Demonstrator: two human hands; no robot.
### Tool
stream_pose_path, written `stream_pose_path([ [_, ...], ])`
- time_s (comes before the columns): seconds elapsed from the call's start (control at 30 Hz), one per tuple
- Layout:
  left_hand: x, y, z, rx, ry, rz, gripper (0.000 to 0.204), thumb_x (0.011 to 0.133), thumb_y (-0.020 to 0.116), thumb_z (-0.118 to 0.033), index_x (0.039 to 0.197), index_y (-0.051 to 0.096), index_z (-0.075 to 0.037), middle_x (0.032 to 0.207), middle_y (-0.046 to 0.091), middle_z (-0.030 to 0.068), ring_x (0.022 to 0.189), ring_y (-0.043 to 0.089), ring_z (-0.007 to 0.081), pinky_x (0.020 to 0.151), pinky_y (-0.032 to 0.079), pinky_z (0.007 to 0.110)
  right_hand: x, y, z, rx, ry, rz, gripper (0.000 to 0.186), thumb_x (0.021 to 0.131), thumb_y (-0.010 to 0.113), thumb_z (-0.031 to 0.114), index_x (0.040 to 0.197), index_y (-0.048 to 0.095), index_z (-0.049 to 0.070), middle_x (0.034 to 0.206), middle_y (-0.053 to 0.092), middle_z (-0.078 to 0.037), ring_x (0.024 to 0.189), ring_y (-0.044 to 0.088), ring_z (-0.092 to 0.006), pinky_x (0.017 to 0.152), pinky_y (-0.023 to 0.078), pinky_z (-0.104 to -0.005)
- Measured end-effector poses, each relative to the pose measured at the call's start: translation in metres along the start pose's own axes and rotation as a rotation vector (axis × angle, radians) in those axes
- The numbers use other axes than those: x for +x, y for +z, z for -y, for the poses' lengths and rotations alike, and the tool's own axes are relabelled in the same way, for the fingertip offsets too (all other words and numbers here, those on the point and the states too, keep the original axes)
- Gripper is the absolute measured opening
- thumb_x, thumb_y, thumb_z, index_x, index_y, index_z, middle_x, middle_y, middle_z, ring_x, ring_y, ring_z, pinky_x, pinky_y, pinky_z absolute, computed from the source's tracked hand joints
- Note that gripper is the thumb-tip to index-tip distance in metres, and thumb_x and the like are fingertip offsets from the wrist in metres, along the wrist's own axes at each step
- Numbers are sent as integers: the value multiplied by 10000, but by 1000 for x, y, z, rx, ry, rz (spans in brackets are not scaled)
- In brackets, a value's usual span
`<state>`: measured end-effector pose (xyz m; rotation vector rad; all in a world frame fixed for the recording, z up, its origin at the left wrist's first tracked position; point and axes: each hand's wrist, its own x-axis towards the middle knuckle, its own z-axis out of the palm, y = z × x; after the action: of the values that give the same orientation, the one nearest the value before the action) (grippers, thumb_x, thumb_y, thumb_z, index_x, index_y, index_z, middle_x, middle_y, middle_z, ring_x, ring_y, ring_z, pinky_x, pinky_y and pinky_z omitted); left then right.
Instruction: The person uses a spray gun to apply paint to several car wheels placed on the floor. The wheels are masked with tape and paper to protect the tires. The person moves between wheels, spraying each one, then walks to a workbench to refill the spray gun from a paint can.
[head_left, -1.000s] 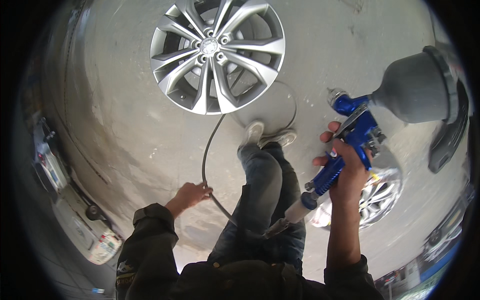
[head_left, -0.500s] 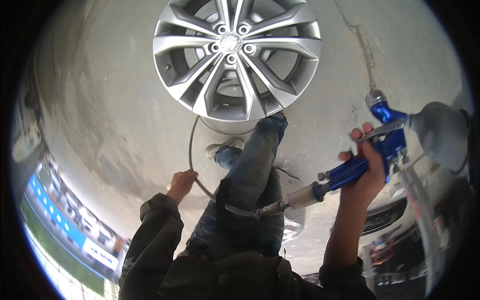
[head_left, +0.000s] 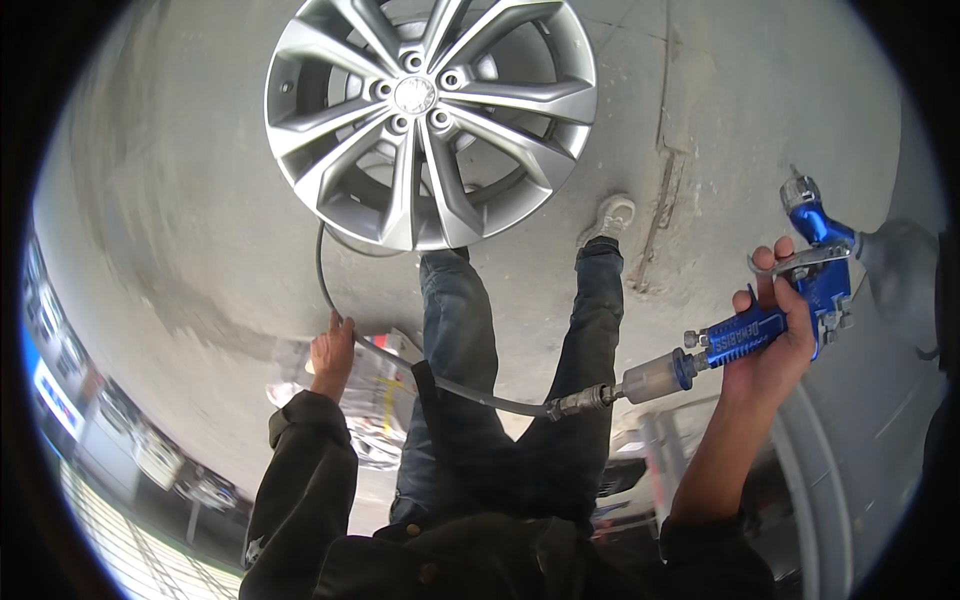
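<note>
We hold our left hand (head_left: 332, 355) forward, fingers (head_left: 346, 328) curled in; our right hand (head_left: 797, 332), also curled, sits out to the side, its forearm (head_left: 722, 465) bare, and our legs (head_left: 458, 360) stand parted.

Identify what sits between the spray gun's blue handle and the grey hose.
In the head view, a translucent cylinder and a metal coupling join the handle to the hose.

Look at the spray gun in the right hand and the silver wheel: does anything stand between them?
Nothing visible does. From the spray gun in the right hand across to the silver wheel, only floor shows; a shoe appears lower in the picture.
</note>
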<state>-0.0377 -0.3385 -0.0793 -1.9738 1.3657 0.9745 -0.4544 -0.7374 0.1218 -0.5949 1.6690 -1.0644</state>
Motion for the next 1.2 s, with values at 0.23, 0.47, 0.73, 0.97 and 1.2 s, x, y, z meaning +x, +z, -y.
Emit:
stream_pose_path([
  [0.23, -85, 64, -183, -423, -267, 40, 101, 964, 528, -234, 1010, 584, -164, 1333, 597, 109, 836, 677, 430, 695, 524, 550, 55, -10, 39, -219, -24, 386, 472, 893, 557, 14, 1358, 487, -21, 1236, 653, -133, 1078, 662, -200, 601, 539, -252],
  [0.47, -166, 111, -388, -863, -392, -27, 61, 929, 592, -198, 985, 605, -179, 1423, 533, 162, 807, 675, 429, 687, 529, 535, 78, -53, 46, -566, -29, 519, 432, 884, 566, 25, 1313, 537, -1, 1154, 682, -146, 960, 679, -199, 516, 554, -276],
  [0.73, -222, 167, -537, -1164, -510, -67, 89, 899, 593, -147, 984, 600, -170, 1400, 556, 163, 806, 674, 424, 662, 527, 523, 47, -101, 8, -756, 184, 666, 319, 890, 596, 53, 1205, 614, 3, 1086, 699, -125, 908, 671, -180, 486, 550, -294],
  [0.97, -286, 223, -602, -1282, -627, -62, 102, 887, 594, -132, 978, 605, -176, 1386, 567, 165, 867, 671, 430, 721, 530, 527, -23, -151, 10, -747, 181, 860, 291, 893, 605, 53, 1181, 622, 7, 1069, 696, -117, 893, 664, -180, 502, 549, -299],
  [1.2, -323, 242, -614, -1282, -630, -214, 98, 879, 594, -117, 972, 604, -148, 1137, 660, 146, 852, 658, 433, 708, 517, 533, -47, -203, 49, -661, 29, 904, 320, 894, 593, 57, 1210, 594, 10, 1068, 679, -109, 908, 658, -189, 498, 549, -293],
])
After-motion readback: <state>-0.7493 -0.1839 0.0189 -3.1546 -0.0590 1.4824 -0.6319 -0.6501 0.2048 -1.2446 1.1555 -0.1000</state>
